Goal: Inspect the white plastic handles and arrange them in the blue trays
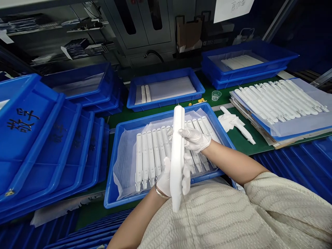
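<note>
Both my hands wear white gloves and hold one long white plastic part [177, 145] upright over a blue tray [118, 145]. My left hand [166, 180] is wrapped round its lower end. My right hand [195, 139] grips its middle from the right. In the tray, on white foam sheet, lies a row of several similar white parts [153, 154].
Stacked empty blue trays [46, 145] fill the left. Another blue tray [166, 88] with two white parts stands behind. At right, several white parts [280, 98] lie on sheets, and a white glove [229, 121] and a loose part rest on the green mat. Small clear cup [216, 95].
</note>
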`<state>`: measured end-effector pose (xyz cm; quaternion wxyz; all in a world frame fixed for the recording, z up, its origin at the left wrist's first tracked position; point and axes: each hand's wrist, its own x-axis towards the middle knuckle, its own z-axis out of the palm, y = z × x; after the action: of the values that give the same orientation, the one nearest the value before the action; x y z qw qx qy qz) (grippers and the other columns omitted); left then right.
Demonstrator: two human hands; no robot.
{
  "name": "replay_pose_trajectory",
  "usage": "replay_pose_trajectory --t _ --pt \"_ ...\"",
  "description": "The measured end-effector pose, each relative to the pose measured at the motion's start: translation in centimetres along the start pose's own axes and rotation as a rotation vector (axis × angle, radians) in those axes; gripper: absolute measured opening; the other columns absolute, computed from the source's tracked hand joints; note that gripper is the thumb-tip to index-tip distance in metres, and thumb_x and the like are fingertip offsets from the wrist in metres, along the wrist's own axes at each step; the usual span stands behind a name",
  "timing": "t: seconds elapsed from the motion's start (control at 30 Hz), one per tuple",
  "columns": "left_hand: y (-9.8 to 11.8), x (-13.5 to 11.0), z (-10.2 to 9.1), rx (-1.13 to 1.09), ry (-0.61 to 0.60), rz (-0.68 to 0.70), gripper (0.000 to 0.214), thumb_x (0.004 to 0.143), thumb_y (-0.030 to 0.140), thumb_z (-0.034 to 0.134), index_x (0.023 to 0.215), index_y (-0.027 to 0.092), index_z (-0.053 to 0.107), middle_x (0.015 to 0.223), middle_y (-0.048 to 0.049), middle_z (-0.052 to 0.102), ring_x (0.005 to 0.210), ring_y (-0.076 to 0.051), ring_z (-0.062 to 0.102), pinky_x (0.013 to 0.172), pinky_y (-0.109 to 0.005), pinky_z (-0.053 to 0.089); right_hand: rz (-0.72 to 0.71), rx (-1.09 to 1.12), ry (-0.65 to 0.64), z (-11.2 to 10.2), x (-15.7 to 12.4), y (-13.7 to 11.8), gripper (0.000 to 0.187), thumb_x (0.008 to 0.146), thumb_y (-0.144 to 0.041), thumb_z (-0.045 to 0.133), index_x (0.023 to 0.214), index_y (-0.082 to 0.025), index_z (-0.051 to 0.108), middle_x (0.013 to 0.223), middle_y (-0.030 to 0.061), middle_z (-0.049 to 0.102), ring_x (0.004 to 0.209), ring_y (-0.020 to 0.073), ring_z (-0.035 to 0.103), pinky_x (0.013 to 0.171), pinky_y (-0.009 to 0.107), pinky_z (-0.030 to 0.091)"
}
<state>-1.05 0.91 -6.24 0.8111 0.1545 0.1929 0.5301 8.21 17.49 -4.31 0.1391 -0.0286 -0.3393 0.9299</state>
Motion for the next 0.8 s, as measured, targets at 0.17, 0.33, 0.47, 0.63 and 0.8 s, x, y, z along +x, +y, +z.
replay_pose_trajectory --t 0.17,0.33,0.47,0.63,0.8 --pt "1.6 -0.1 -0.2 0.151 0.021 -0.002 0.069 0.070 0.078 0.071 0.106 0.021 0.060 0.065 0.0039 0.063 0.038 -0.011 0.056 0.034 -0.021 0.046 -0.024 -0.018 0.032 -0.4 0.3 -0.5 0.038 0.073 -0.034 0.087 0.092 -0.012 0.064 0.068 -0.0021 0.060 0.050 0.0044 0.044 0.046 0.015 0.047" --pt "4.2 0.0 0.5 0.484 0.240 -0.024 0.066 0.075 0.073 0.073 0.103 0.016 0.056 0.077 -0.0066 0.072 0.054 -0.020 0.069 0.046 -0.028 0.055 -0.043 -0.177 0.117 -0.7 0.4 -0.9 0.034 0.079 -0.040 0.084 0.090 -0.013 0.064 0.075 -0.0003 0.060 0.058 0.0056 0.047 0.049 0.015 0.044" --pt "5.6 0.6 1.3 0.817 0.451 -0.013 0.059 0.075 0.062 0.078 0.104 0.017 0.051 0.083 -0.0067 0.071 0.066 -0.025 0.074 0.053 -0.033 0.058 -0.045 -0.511 0.273 0.1 0.2 -0.8 0.037 0.085 -0.049 0.076 0.094 -0.014 0.066 0.077 -0.0001 0.058 0.061 0.0072 0.048 0.046 0.017 0.038" --pt "5.8 1.1 1.2 1.273 0.626 0.020 0.042 0.080 0.052 0.075 0.096 0.017 0.057 0.079 -0.0010 0.067 0.070 -0.023 0.072 0.058 -0.030 0.055 -0.014 -0.699 0.406 1.7 0.3 -0.5 0.029 0.084 -0.041 0.077 0.086 -0.015 0.062 0.075 0.0004 0.061 0.063 0.0102 0.052 0.050 0.021 0.039" --pt "5.1 0.7 1.2 0.945 0.517 -0.063 0.056 0.076 0.046 0.082 0.113 0.017 0.050 0.093 -0.0046 0.069 0.080 -0.024 0.075 0.065 -0.033 0.060 0.030 -0.674 0.457 2.1 0.3 -0.8 0.033 0.079 -0.040 0.079 0.073 -0.015 0.060 0.061 -0.0018 0.053 0.053 0.0079 0.044 0.045 0.020 0.032"
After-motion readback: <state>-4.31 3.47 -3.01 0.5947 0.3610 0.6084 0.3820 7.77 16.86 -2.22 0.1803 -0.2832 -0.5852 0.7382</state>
